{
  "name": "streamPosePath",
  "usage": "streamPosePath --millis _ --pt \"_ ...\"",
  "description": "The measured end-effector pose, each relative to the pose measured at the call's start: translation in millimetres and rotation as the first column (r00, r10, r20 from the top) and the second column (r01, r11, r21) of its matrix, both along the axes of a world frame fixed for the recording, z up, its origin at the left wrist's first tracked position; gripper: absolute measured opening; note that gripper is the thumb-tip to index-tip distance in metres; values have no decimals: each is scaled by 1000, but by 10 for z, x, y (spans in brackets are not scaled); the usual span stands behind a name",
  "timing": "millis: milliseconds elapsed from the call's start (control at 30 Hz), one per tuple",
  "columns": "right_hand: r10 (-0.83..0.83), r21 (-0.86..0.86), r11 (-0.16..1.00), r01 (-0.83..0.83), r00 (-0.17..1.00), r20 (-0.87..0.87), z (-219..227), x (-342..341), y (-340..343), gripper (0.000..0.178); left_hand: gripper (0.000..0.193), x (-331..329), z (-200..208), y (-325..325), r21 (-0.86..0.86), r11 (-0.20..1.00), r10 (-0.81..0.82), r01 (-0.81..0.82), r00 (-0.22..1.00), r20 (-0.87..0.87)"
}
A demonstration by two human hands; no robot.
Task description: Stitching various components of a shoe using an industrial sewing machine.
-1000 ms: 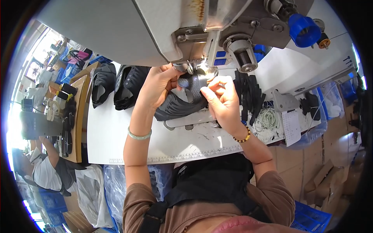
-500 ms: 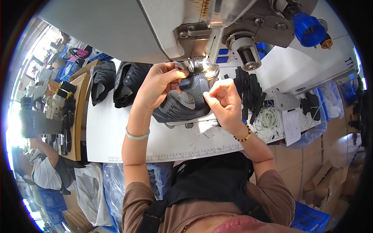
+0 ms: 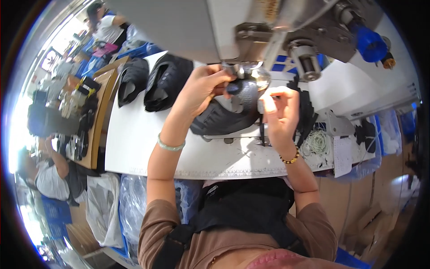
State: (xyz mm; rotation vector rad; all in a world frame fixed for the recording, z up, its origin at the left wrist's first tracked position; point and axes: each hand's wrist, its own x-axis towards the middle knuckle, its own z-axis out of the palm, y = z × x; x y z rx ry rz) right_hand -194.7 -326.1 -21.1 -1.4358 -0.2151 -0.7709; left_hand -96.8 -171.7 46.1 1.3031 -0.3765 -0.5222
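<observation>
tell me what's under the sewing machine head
At its lower metal parts, a dark shoe upper shows, gripped by the left hand. The machine head covers whatever lies farther back.

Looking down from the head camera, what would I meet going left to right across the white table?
Leftmost black shoe → black footwear beside it → grasped black shoe → right hand → tangled pale string → paper slip.

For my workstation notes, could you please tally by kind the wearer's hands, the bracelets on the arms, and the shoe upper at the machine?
Left hand and right hand: 2
Pale green bracelet: 1
Dark beaded bracelet: 1
Dark shoe upper: 1
Total: 5
</observation>
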Motion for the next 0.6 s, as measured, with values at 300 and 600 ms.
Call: streamPosePath --millis 300,600 --pt "123 -646 761 61 964 236 554 -159 234 37 13 -355 140 596 372 892 -331 258 932 148" --pt "367 -432 736 -521 844 -392 601 191 632 19 19 -887 65 1174 40 692 290 -721 328 899"
